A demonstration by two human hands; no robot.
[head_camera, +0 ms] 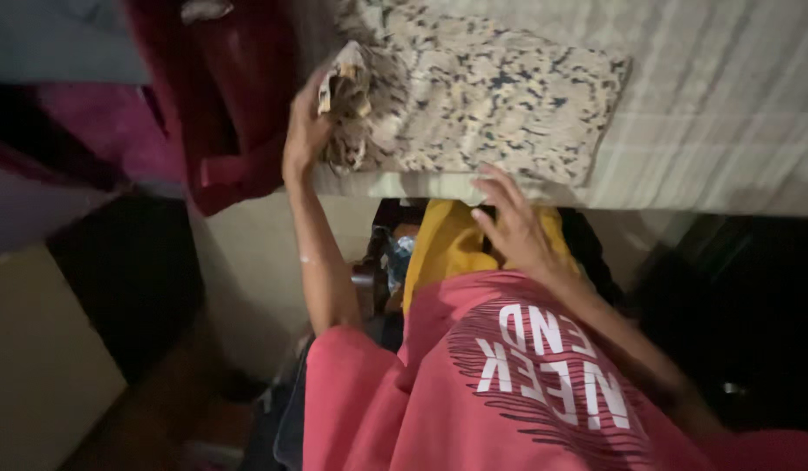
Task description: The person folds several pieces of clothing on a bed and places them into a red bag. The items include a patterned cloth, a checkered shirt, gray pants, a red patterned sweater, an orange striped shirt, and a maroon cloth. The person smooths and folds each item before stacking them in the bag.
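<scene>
Mid-fold step, by my read: left hand (306, 131) was pinching a bunched corner of the speckled cloth (500, 96), which lay flat on the bed (726, 105); right hand (513, 222) was open and empty, hovering near the cloth's edge; next move probably needs that corner drawn across evenly

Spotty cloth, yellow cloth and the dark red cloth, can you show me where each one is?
Spotty cloth (500, 100), head view, on the flat folded middle part.
Yellow cloth (447, 249), head view, on its bare fold below the bed edge.
Dark red cloth (234, 96), head view, on the hanging part left of the left hand (306, 131).
</scene>
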